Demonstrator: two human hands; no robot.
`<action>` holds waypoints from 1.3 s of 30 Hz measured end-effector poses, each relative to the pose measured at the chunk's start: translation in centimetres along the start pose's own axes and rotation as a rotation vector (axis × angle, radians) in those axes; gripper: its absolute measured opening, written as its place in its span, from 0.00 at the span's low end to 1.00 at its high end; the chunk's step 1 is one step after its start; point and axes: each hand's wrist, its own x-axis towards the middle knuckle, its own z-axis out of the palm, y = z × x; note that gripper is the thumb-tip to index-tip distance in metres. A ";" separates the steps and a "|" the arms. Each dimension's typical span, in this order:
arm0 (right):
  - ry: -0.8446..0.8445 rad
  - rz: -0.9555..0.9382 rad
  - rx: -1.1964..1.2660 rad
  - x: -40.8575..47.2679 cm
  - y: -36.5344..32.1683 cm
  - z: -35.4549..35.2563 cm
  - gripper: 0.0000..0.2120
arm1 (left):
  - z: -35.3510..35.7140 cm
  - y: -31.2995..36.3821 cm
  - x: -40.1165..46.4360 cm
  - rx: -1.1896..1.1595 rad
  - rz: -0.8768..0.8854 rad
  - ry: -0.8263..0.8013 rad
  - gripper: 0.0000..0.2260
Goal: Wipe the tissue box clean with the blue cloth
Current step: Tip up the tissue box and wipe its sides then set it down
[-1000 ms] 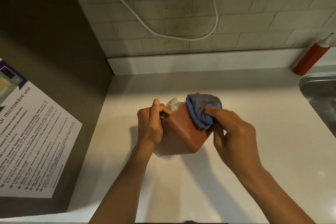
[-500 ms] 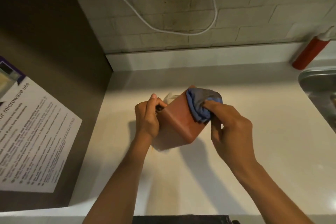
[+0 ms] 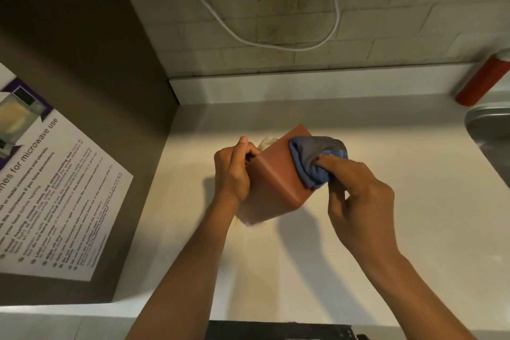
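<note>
Left hand [image 3: 233, 171], fingers clamped, tilts the box [image 3: 271, 174] to expose a side, while the right hand [image 3: 358, 201], at 3 o'clock, pinches the cloth [image 3: 314, 160] against it.

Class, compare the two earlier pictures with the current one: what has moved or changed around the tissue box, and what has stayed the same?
The tissue box has been tipped further, its top now leaning away to the left. The blue cloth has shifted only slightly along the box's upper right edge. Unchanged: the left hand still grips the box's left side, the right hand still holds the cloth, and the red bottle stands by the sink.
</note>
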 end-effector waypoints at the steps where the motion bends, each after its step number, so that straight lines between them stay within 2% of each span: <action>1: -0.004 -0.005 0.016 0.2 -0.5 0.2 0.21 | 0.0 0.0 0.1 0.002 -0.008 0.008 0.25; 5: -0.049 -0.112 0.062 -1.8 -2.4 0.4 0.17 | -0.2 -0.2 0.4 0.011 0.002 0.020 0.25; 7: -0.053 -0.146 0.069 -3.0 -2.1 -0.2 0.19 | -0.2 -0.1 0.5 0.010 0.003 0.004 0.26; 12: 0.031 -0.004 -0.001 -1.4 1.9 -0.8 0.18 | 0.0 0.2 0.5 0.002 -0.009 -0.036 0.27; 15: 0.023 0.106 0.052 0.9 2.3 -0.2 0.20 | 0.1 0.3 0.3 0.025 0.015 -0.071 0.27; 22: -0.011 -0.075 0.137 -0.3 -2.3 0.3 0.17 | 0.6 0.5 0.6 0.068 0.053 -0.026 0.25; 25: -0.034 -0.051 0.082 -1.8 -0.9 -0.6 0.22 | 0.6 0.6 0.6 0.051 0.034 -0.061 0.26; 29: 0.007 0.068 0.015 0.5 0.8 -0.7 0.20 | 1.1 1.0 0.6 0.102 0.042 -0.052 0.24; 34: -0.032 -0.063 0.069 -0.5 -3.1 0.5 0.19 | 0.4 0.8 0.5 0.067 0.050 -0.009 0.19; 39: -0.021 -0.041 -0.003 -1.4 -0.4 -0.9 0.19 | 0.5 0.6 0.5 0.063 0.022 -0.010 0.22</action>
